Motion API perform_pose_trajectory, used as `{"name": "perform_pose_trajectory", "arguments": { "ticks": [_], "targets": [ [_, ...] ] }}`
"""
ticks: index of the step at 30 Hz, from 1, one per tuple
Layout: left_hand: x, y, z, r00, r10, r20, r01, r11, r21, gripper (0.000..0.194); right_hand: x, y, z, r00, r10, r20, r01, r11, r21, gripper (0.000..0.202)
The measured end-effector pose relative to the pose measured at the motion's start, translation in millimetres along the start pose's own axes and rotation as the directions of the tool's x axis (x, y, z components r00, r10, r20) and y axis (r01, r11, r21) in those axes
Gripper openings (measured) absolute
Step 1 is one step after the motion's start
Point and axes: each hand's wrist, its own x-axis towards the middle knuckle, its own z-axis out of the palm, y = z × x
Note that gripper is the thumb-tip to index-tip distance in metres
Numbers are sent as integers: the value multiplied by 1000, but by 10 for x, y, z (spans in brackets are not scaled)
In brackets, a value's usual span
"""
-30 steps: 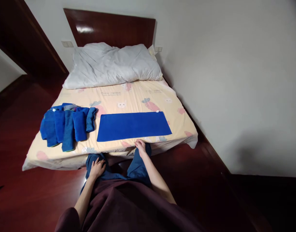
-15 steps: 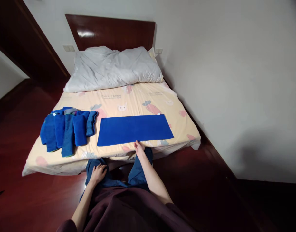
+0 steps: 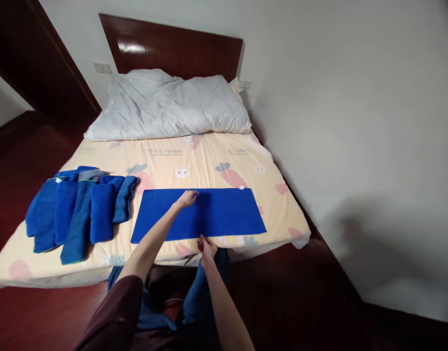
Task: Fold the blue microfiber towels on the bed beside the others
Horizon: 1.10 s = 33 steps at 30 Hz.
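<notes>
A blue cloth lies flat on the bed, with a small white tag at its far edge. My left hand is over the far part of the cloth, its fingers bent and pointing right; whether they pinch anything is hidden. At the near edge of the cloth is my right hand, closed, its fingertips at the edge near the middle. Several folded and rolled blue cloths lie together in a pile on the left side of the bed.
The bed sheet has a carrot and rabbit print. A white quilt lies bunched below the dark wooden headboard. A bare wall stands to the right, and my knees are against the near side of the bed.
My left hand has left my leg and reached forward over the flat cloth. My right hand stays at the near edge. The view has shifted closer to the bed.
</notes>
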Motion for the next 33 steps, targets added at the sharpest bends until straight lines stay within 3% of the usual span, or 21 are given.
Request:
{"name": "perform_pose_trajectory", "arguments": {
  "ticks": [4, 10, 17, 21, 27, 33],
  "targets": [
    [701, 21, 168, 997, -70, 40, 69, 997, 27, 46, 3, -12, -23, 994, 108, -34, -105, 992, 69, 60],
    [1075, 7, 369, 982, -153, 107, 149, 988, 47, 41, -72, -39, -90, 996, 87, 8, -87, 996, 25, 67],
    [1184, 43, 386, 972, -200, 121, 197, 980, 38, 25, -65, -49, 35, 987, 138, -81, -122, 976, 180, 59],
    [1160, 65, 362, 969, -229, 94, 230, 973, 0, 28, -65, -25, 26, 990, 124, -72, -105, 967, 230, 50],
    [1114, 44, 276, 973, -231, -7, 230, 971, -72, 36, -116, 71, -173, 988, 80, -133, -65, 991, 120, 50],
    [1103, 23, 279, 980, -196, -38, 190, 973, -128, 32, -140, 75, -172, 992, 31, -119, -18, 994, 108, 59]
  ]
}}
